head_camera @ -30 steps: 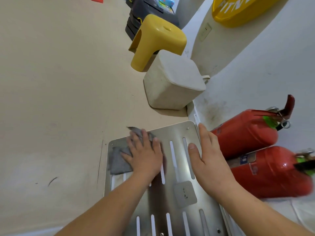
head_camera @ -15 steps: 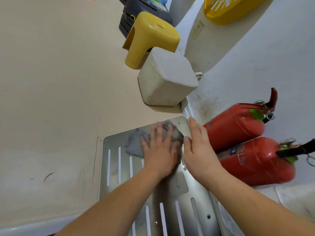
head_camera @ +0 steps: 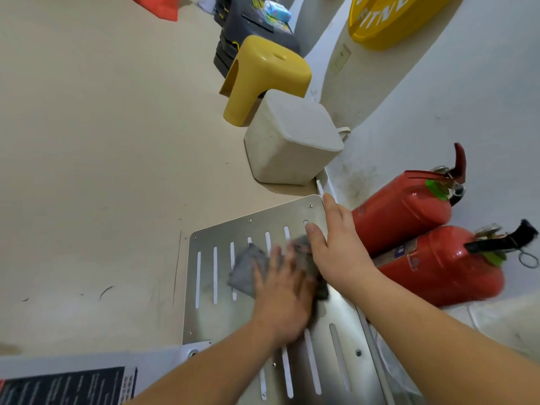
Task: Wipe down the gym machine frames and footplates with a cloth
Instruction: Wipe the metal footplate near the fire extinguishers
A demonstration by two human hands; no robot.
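A slotted steel footplate (head_camera: 204,258) lies low in the head view, tilted toward the wall. On it is a grey cloth (head_camera: 247,268), pressed flat under my left hand (head_camera: 282,293), whose fingers are spread over the cloth and blurred by motion. My right hand (head_camera: 339,252) rests on the plate's right edge with its fingers straight and its thumb touching the cloth's right end. The middle of the cloth is hidden under my left palm.
Two red fire extinguishers (head_camera: 409,209) (head_camera: 444,267) lie against the wall just right of the plate. A beige cube stool (head_camera: 292,141) and a yellow plastic stool (head_camera: 263,77) stand beyond the plate's far edge. A dark printed label (head_camera: 64,387) shows at lower left.
My left hand has slid the cloth from the plate's left side to the right and then back toward me. The right hand stays on the right edge. The view has shifted.
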